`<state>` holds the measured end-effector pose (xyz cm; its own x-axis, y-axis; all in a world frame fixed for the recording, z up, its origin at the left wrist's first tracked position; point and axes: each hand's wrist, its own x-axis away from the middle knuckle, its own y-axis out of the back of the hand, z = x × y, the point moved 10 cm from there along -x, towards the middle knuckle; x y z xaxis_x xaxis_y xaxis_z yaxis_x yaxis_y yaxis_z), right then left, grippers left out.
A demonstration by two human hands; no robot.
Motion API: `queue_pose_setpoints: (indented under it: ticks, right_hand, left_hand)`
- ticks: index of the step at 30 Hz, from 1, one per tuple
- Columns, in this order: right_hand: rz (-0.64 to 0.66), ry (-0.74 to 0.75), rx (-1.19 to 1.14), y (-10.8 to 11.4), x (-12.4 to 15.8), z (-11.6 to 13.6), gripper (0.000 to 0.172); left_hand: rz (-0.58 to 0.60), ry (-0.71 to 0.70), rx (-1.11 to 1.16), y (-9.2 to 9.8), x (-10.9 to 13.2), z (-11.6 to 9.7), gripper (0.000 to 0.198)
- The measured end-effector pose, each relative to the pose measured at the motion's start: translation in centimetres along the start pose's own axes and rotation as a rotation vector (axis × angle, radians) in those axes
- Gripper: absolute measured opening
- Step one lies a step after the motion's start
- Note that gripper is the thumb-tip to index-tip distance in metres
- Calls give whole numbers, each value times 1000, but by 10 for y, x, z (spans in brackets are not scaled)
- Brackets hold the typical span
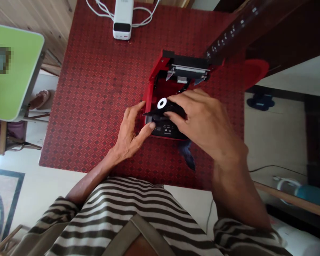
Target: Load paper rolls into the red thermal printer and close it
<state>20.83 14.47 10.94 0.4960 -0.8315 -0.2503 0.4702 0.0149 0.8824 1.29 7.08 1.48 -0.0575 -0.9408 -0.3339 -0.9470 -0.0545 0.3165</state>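
Red printer (160, 76) lies open on the tabletop (82, 117); right hand (202, 121) pinches a black roll (173, 108) above it, left hand (130, 133) spread against its front edge.

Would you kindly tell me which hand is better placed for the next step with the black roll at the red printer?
The right hand, I would judge: its fingers lie across the top of the black roll, while the left hand sits lower at the red printer's edge.

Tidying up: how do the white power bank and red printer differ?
The power bank is white and shut; the printer is red and open. The power bank is smaller than the printer. The left hand and right hand are at the printer, not the power bank. Both rest on the red tablecloth.
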Motion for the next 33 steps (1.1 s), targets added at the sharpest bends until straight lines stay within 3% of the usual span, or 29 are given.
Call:
queue_pose_setpoints:
  ticks: [6, 13, 18, 21, 27, 29, 33]
  right_hand:
    - [42, 28, 95, -23, -15, -3, 24]
    - [119, -35, 24, -49, -33, -36, 33]
    - [24, -24, -45, -59, -40, -42, 42]
    - [44, 1, -30, -62, -40, -42, 42]
    - [146, 49, -1, -53, -38, -33, 27]
    - [140, 41, 11, -40, -34, -23, 19]
    - [141, 28, -128, -9, -19, 2, 25]
  left_hand:
    - [27, 37, -16, 0, 0, -4, 76]
    - [21, 20, -22, 1, 0, -10, 76]
    - [40, 62, -40, -1, -1, -10, 79]
    - [37, 53, -41, -1, -1, -11, 78]
    - [38, 13, -44, 0, -1, -10, 77]
    - [41, 8, -35, 0, -2, -10, 78]
    - [27, -5, -15, 2, -1, -12, 77]
